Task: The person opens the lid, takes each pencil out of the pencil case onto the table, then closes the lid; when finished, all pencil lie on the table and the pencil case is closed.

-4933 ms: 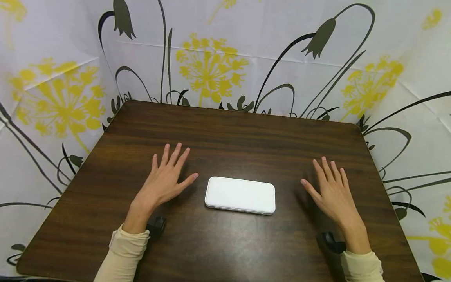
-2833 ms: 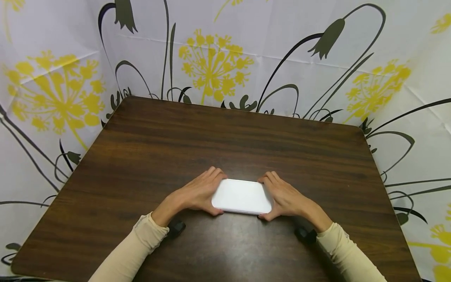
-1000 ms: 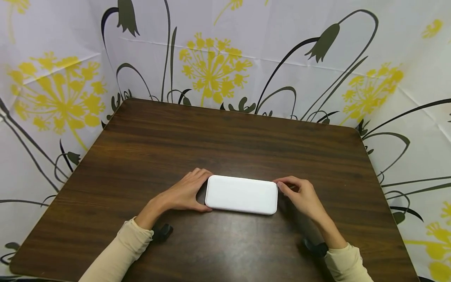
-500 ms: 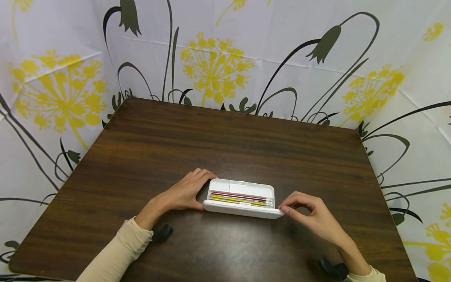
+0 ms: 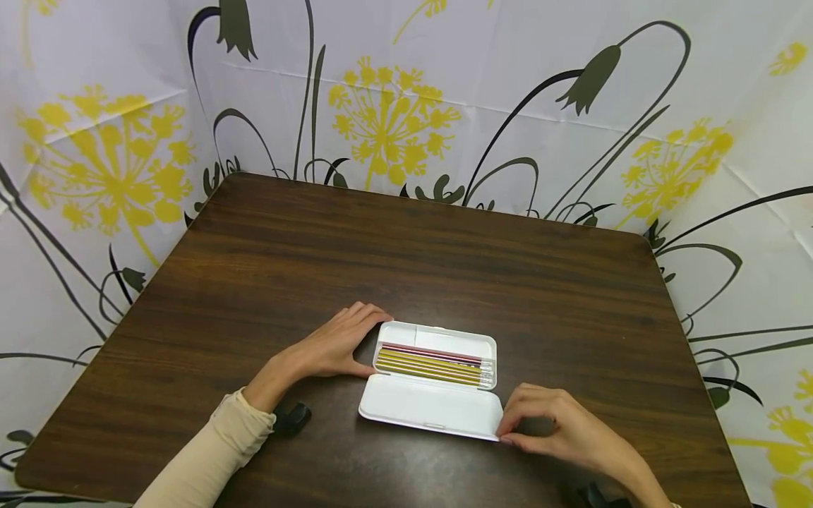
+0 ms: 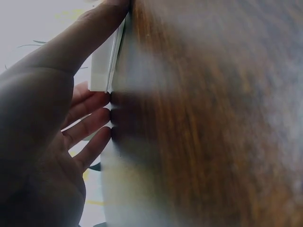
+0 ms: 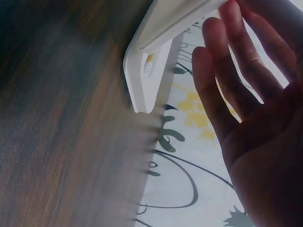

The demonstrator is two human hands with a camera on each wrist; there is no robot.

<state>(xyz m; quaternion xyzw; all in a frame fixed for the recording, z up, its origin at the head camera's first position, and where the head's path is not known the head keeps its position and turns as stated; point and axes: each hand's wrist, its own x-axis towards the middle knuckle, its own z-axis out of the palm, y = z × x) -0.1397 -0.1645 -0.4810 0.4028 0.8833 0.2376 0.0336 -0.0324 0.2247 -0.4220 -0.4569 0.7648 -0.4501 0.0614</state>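
A white pencil case [image 5: 454, 340] lies opened out on the table, its lid [image 5: 432, 403] folded toward the person. Yellow and dark red pencils [image 5: 428, 365] lie side by side in the tray, with light-coloured ends at the right. My left hand [image 5: 330, 347] holds the case's left end, thumb at the near corner and fingers at the far one; in the left wrist view the fingertips rest by the table surface. Between thumb and fingers, my right hand [image 5: 562, 423] pinches the lid's near right corner. The right wrist view shows the case's end [image 7: 142, 75] beside the raised fingers.
The case sits on a dark wood-grain table [image 5: 406, 261] with rounded corners. Behind and beside the table hangs a white curtain [image 5: 495, 85] printed with yellow and grey-green flowers. A black wrist device [image 5: 293, 420] is strapped at the left wrist.
Both hands reached the closed case. The left stayed at its left end, while the right took the lid's corner and swung it up and toward the person, exposing the pencils.
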